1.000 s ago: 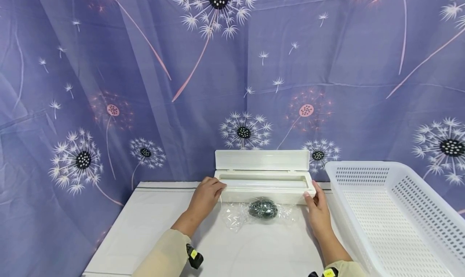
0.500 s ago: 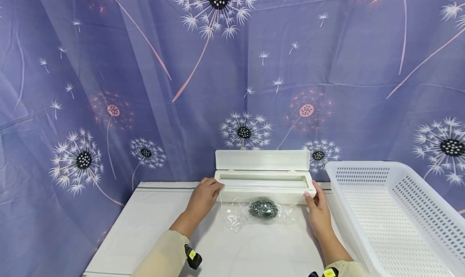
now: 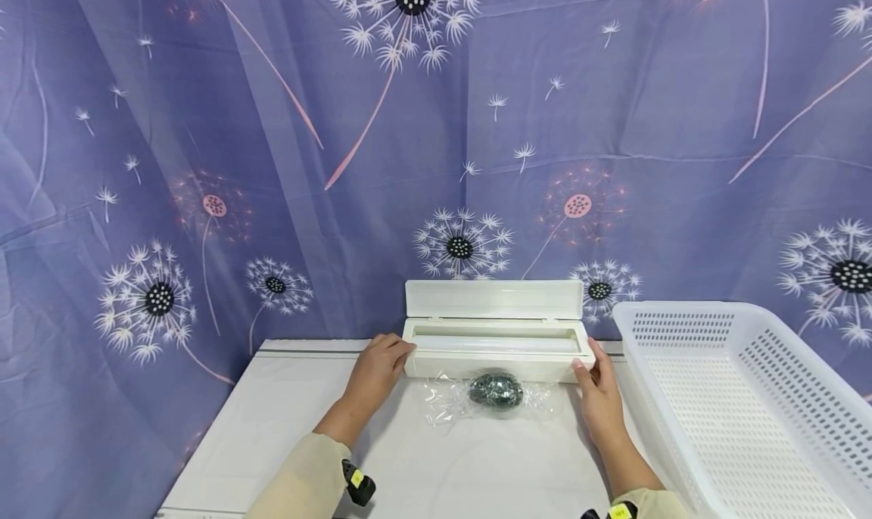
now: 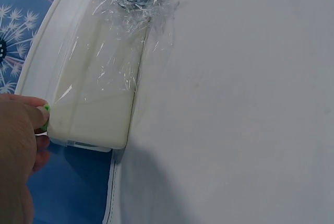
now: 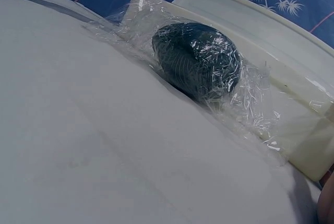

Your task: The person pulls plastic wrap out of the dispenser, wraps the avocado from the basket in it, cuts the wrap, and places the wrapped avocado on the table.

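Note:
A white cling film dispenser (image 3: 436, 366) stands at the back of the table, lid (image 3: 493, 299) raised, with a film roll (image 3: 504, 344) inside. At its left front corner my left hand (image 3: 375, 371) pinches a small green slider (image 4: 46, 113) between thumb and fingers. My right hand (image 3: 599, 398) grips the opposite end, thumb on the front wall. Against the dispenser's front lies a dark green, oval, avocado-like thing (image 3: 495, 391), wrapped in crinkled clear film (image 5: 250, 98). In the right wrist view, loose film spreads out on both sides of it.
A large white perforated plastic basket (image 3: 671, 308) stands to the right, beside my right forearm. White cloth covers the table (image 3: 477, 466). Directly behind the dispenser hangs a purple curtain (image 3: 368, 262) with dandelion prints.
My left hand has slid a little left to the dispenser's corner. The film's left edge, earlier stretched up near that hand, now lies loose and further right. The right hand stays put.

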Action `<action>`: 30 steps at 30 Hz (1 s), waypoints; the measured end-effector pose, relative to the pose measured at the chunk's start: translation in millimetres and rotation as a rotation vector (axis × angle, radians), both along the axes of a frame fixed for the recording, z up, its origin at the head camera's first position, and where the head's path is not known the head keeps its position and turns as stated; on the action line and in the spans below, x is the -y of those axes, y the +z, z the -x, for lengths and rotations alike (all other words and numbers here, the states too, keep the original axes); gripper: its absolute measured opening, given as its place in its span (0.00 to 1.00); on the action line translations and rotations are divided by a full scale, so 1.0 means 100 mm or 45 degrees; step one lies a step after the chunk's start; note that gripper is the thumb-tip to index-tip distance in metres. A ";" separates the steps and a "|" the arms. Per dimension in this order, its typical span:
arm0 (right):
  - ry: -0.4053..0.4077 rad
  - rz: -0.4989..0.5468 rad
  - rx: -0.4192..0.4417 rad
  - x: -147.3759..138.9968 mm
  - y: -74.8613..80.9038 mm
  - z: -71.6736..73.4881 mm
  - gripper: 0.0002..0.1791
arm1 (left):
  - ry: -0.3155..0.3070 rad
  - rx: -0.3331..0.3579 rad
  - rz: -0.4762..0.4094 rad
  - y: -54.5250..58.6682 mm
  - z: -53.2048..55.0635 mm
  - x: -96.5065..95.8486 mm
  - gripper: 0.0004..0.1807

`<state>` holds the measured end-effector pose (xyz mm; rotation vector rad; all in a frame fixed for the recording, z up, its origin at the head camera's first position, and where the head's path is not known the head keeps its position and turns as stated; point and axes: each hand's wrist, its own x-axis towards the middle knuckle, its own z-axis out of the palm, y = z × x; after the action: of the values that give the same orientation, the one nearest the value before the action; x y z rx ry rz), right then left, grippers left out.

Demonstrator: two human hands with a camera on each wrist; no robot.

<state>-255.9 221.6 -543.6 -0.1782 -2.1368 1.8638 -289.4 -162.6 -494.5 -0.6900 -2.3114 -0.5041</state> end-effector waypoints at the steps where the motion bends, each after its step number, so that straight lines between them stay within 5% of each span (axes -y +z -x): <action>1: -0.001 -0.003 0.003 0.00 0.00 0.00 0.35 | 0.000 -0.006 -0.005 0.00 0.00 0.00 0.12; 12: 0.002 -0.011 0.004 0.01 0.01 -0.01 0.35 | 0.047 -0.063 -0.080 -0.08 -0.01 -0.04 0.12; 30: -0.039 -0.031 -0.012 0.04 0.02 -0.03 0.34 | 0.202 0.061 -0.302 -0.10 -0.26 -0.27 0.21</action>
<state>-252.8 217.6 -541.5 -0.1948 -2.1374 1.8175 -263.3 -135.2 -504.9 -0.3810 -2.2786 -0.7122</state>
